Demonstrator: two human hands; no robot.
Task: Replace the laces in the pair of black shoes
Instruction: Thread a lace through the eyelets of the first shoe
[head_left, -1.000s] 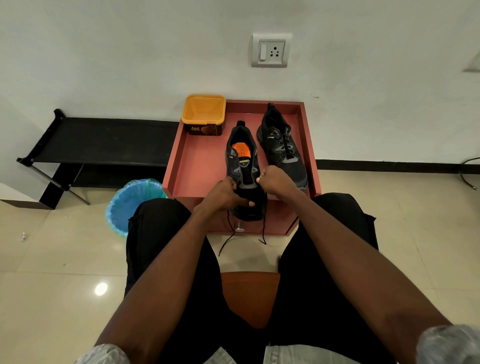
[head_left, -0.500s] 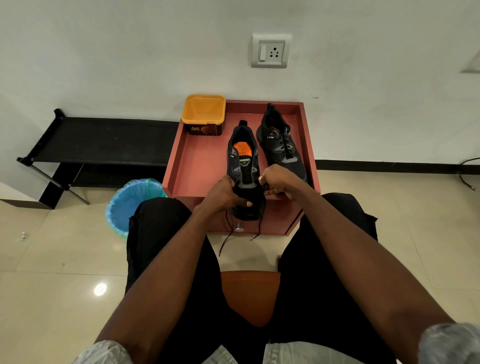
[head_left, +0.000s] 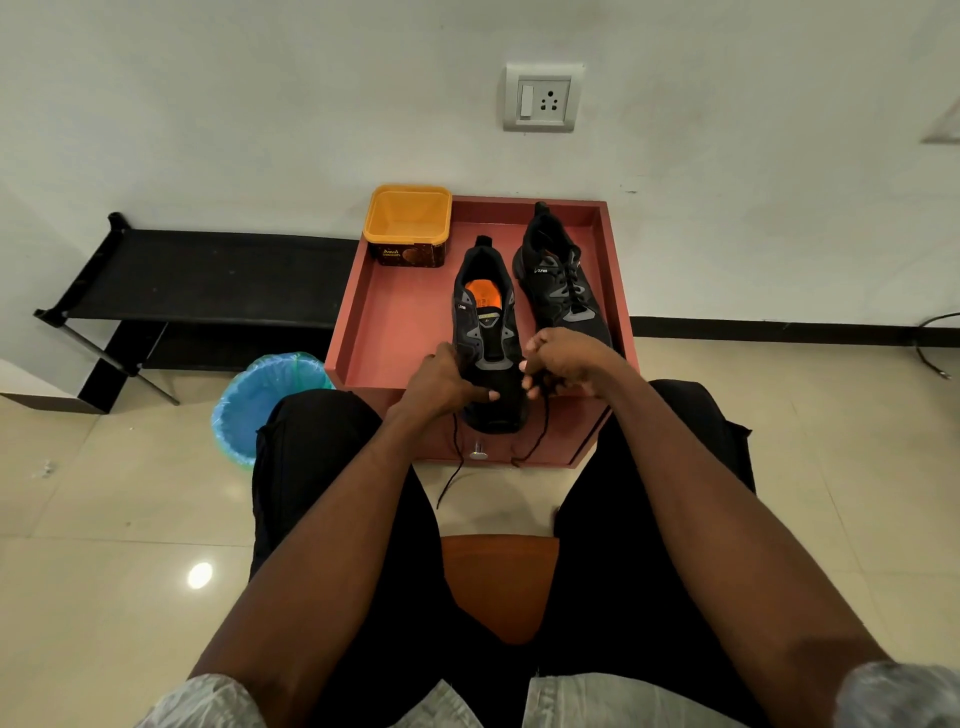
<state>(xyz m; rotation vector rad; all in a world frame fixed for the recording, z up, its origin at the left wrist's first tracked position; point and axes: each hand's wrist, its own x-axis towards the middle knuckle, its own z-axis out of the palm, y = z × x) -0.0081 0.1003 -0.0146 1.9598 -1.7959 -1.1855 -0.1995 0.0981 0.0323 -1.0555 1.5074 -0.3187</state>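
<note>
Where hands (head_left: 441, 379) work, tub (head_left: 408, 226) beyond.

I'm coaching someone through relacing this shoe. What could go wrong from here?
1. The near shoe overhangs the red tray's front edge; a hard tug by either hand could tip it off.
2. Both lace ends dangle unevenly, the left one lower, so the lacing may finish lopsided.
3. The left hand and right hand cover the lowest eyelets, so a skipped one could go unnoticed.
</note>
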